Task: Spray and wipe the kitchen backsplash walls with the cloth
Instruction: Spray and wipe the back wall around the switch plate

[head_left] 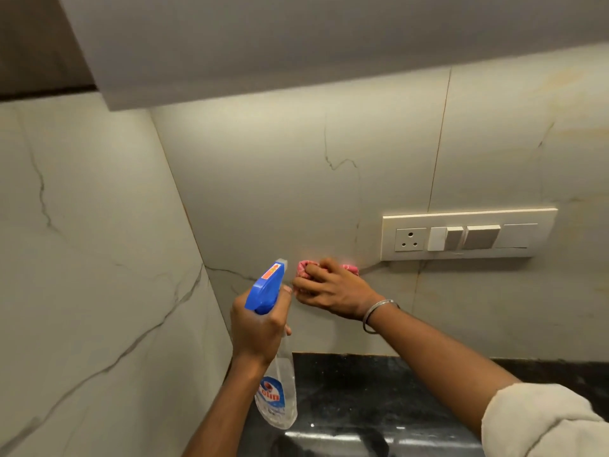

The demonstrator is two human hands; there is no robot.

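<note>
My left hand (255,328) grips the neck of a clear spray bottle (276,397) with a blue trigger head, its nozzle aimed at the back wall. My right hand (333,290) presses a bunched pink cloth (304,270) against the marble-look backsplash (280,192), just left of and below the switch plate. Most of the cloth is hidden under my fingers. The two hands are close together, almost touching.
A cream switch plate (468,234) with a socket and switches is mounted on the back wall at right. The side wall (82,242) meets the back wall in a corner at left. A cabinet underside (263,44) hangs overhead. A black counter (362,400) lies below.
</note>
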